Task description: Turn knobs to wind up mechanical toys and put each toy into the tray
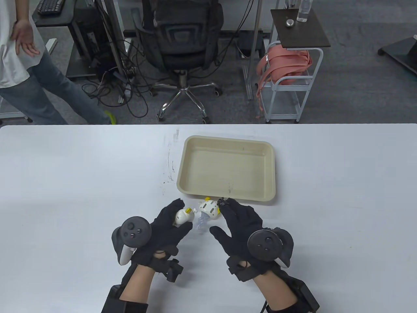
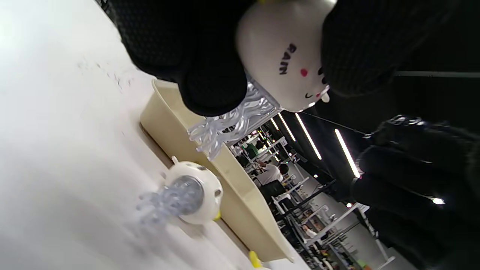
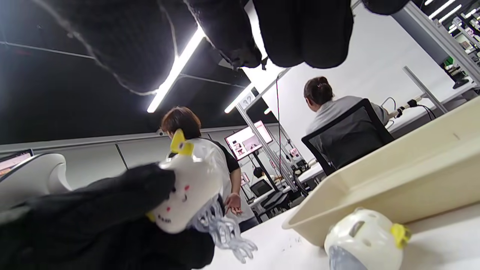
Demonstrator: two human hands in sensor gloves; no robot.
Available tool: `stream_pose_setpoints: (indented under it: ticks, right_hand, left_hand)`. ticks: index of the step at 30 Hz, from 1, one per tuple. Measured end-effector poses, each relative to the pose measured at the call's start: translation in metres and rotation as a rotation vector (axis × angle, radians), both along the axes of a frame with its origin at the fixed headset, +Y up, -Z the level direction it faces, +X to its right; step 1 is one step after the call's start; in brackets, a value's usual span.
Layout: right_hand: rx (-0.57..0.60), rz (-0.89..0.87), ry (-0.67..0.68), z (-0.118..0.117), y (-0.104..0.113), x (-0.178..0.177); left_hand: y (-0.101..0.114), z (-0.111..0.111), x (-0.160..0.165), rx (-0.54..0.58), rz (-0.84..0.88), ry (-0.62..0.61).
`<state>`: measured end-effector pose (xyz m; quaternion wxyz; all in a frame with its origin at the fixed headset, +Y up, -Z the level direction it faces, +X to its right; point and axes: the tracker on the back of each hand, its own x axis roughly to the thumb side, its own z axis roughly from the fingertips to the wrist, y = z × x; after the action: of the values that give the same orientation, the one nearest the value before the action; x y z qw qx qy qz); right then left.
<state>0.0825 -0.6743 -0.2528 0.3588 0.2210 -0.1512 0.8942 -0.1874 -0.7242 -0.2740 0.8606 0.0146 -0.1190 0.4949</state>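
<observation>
Your left hand [image 1: 169,225] gripping a white toy [image 1: 181,217], tentacles angled down toward the second toy [image 1: 208,210], right hand [image 1: 239,225] relaxed, holding nothing.

Glossy white plastic is seen on both toys [image 1: 182,217], with clear soft tentacles. The tray [image 1: 228,195] looks matt cream plastic; the tabletop [image 1: 81,182] smooth white.

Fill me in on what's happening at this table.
A person in black sensor gloves is working with two small white wind-up toys. The left hand grips one toy off the table. The right hand is open beside the second toy, which lies on the table just in front of the cream tray. The tray holds no toys yet.
</observation>
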Motion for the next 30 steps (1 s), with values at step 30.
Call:
stream_pose_setpoints:
  ticks: [30]
  right_hand:
    - [0.05,-0.006,-0.005,-0.001,-0.026,-0.005]
  left_hand:
    - [-0.015,0.004,0.035,-0.022,0.159,-0.218]
